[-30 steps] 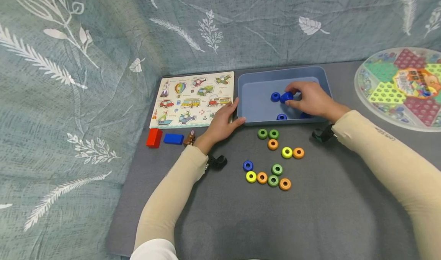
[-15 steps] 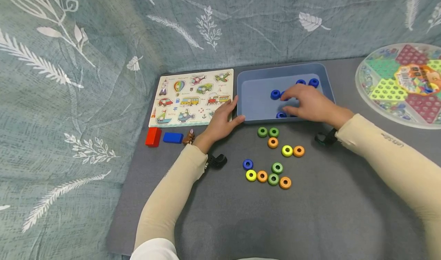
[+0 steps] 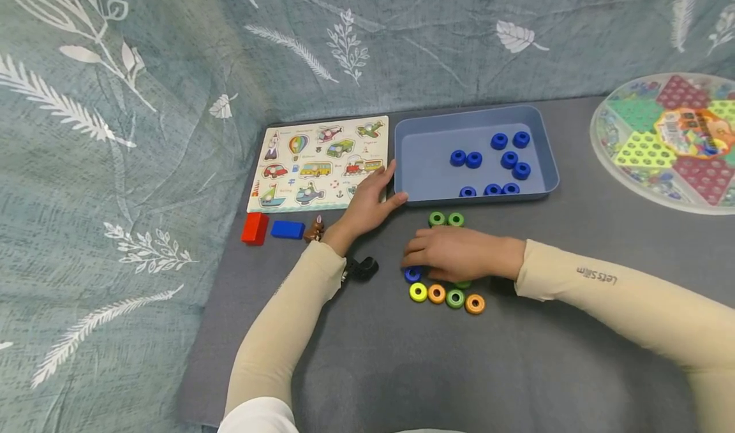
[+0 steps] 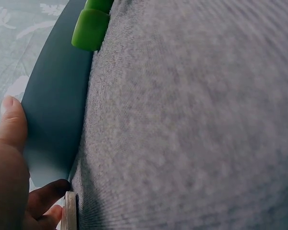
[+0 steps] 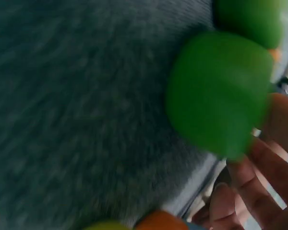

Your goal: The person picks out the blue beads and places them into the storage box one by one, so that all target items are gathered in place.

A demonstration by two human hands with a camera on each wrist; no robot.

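The left hand (image 3: 370, 202) rests against the near left corner of a blue-grey tray (image 3: 476, 201), its thumb along the front wall and fingers at the left side. In the left wrist view the thumb (image 4: 13, 122) presses that wall. The right hand (image 3: 459, 252) reaches low over the loose ring beads, with fingertips right at a blue ring bead (image 3: 412, 275). It covers some beads from the head view. In the right wrist view a green bead (image 5: 218, 93) looms close to the camera, beside the fingers (image 5: 252, 191). Several blue beads (image 3: 473, 159) lie in the tray.
Yellow (image 3: 418, 293), orange (image 3: 475, 304) and green beads (image 3: 437, 219) lie before the tray. At left are a vehicle puzzle board (image 3: 321, 165), a red block (image 3: 254, 229), a blue block (image 3: 288, 229) and a brown figurine (image 3: 314, 230). A round game board (image 3: 668, 143) lies at right.
The right hand has let go of a blue bead in the tray and come out toward the person and left, over the loose beads. The left hand stays at the tray corner.
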